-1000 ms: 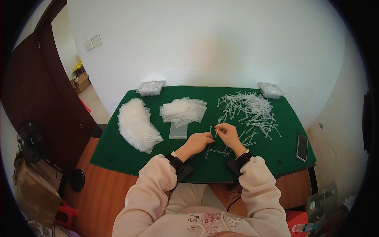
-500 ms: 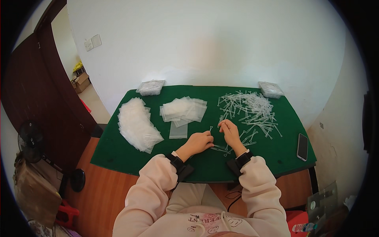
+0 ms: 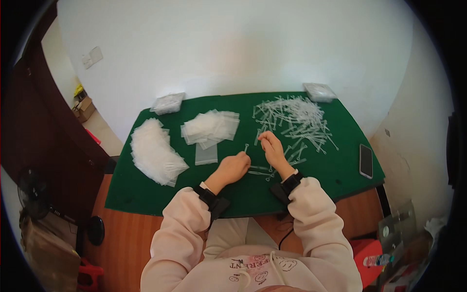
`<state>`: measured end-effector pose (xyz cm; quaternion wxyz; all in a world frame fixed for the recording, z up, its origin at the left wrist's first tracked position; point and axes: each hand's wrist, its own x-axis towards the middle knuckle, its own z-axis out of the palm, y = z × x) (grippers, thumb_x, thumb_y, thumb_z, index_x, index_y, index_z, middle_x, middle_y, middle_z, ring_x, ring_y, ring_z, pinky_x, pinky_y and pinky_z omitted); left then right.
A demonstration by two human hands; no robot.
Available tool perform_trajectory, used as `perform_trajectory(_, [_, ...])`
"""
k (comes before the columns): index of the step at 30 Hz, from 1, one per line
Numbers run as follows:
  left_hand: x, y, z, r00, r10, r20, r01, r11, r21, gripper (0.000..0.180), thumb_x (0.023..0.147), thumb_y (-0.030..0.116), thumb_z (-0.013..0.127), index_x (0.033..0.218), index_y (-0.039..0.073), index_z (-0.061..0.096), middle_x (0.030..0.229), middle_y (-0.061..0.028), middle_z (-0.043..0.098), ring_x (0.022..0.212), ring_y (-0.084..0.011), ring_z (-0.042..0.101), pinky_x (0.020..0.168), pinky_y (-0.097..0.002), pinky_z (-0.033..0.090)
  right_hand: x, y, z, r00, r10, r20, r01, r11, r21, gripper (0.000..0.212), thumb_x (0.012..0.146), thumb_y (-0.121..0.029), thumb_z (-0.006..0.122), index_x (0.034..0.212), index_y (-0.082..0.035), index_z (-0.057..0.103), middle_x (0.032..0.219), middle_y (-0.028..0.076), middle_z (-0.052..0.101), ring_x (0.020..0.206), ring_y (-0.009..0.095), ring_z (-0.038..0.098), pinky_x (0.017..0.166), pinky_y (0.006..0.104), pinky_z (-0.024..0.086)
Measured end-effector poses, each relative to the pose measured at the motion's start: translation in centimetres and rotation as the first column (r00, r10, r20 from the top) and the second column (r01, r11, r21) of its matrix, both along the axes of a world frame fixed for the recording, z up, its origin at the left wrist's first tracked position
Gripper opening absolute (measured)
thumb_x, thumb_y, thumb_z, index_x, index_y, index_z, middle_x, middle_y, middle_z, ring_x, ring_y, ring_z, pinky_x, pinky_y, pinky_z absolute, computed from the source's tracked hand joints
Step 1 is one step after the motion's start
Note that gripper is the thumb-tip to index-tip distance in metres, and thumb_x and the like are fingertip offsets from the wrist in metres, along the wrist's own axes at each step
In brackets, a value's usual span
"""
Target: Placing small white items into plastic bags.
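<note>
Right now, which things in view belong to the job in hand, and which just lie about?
Likely in the job: clear sticks, close by the left hand and right hand; plastic bags; green table; perhaps the packs behind.

Seemingly just lying about: phone; fan; bottle; cardboard box.

At 6 o'clock, a pale pink sweatshirt (image 3: 309, 270) carries a row of capital letters (image 3: 250, 263) across the chest, dark and reddish on a pinkish print; I can make out several of them. Round doodles (image 3: 287, 264) with little drawn features sit beside and below that row. Towards 4 o'clock, a clear bottle (image 3: 385, 259) wears a label (image 3: 372, 261) with some red in it, too small for me to read. Just above, a grey board (image 3: 399, 225) bears a small pale oval badge (image 3: 386, 230), its marks unreadable from here.
</note>
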<state>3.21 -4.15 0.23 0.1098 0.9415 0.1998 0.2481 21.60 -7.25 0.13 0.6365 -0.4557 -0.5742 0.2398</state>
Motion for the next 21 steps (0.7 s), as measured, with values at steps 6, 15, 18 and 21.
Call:
perform_trajectory(6, [-0.3,0.5,0.8,0.951,0.115,0.288,-0.068,0.983,-0.169,0.010,0.075,0.008,0.060,0.084,0.004,0.059,0.072,-0.0074,0.055,0.062,-0.0215,0.056,0.056,-0.0319,0.044,-0.5,-0.9,1.5,0.985,0.133,0.107,-0.122,0.988,-0.100,0.011,0.082,-0.008,0.048,0.084,-0.001,0.057,0.066,0.001,0.048,0.059,0.008,0.042,0.054,0.0236,0.035])
perform_trajectory(15, [-0.4,0.8,1.2,0.911,0.146,0.385,0.133,0.781,-0.611,0.007,0.074,0.006,0.066,0.079,0.003,0.063,0.069,0.0018,0.053,0.056,-0.0044,0.041,0.053,-0.0204,0.035,-0.9,-0.8,0.6,0.939,0.294,0.178,-0.260,0.946,-0.195,0.013,0.081,-0.010,0.049,0.085,-0.001,0.058,0.066,0.001,0.050,0.059,0.008,0.043,0.054,0.0227,0.036])
perform_trajectory(18, [-0.1,1.1,0.8,0.787,0.113,0.607,0.399,0.657,-0.640,0.005,0.080,0.008,0.060,0.082,0.003,0.061,0.069,0.0033,0.053,0.056,-0.0039,0.041,0.054,-0.0220,0.036,-1.0,-1.0,0.9,0.909,0.399,0.118,-0.357,0.893,-0.274,0.014,0.082,-0.010,0.047,0.085,-0.001,0.058,0.065,0.001,0.049,0.057,0.008,0.043,0.053,0.0232,0.036])
perform_trajectory(21, [-0.6,1.8,0.8,0.785,0.190,0.590,0.280,0.741,-0.611,0.007,0.084,0.009,0.055,0.085,0.002,0.058,0.069,0.0000,0.054,0.058,-0.0066,0.045,0.055,-0.0243,0.038,-1.1,-1.0,0.9,0.908,0.419,-0.001,-0.394,0.854,-0.340,0.014,0.082,-0.010,0.047,0.085,-0.002,0.058,0.064,0.000,0.048,0.056,0.008,0.043,0.053,0.0239,0.037])
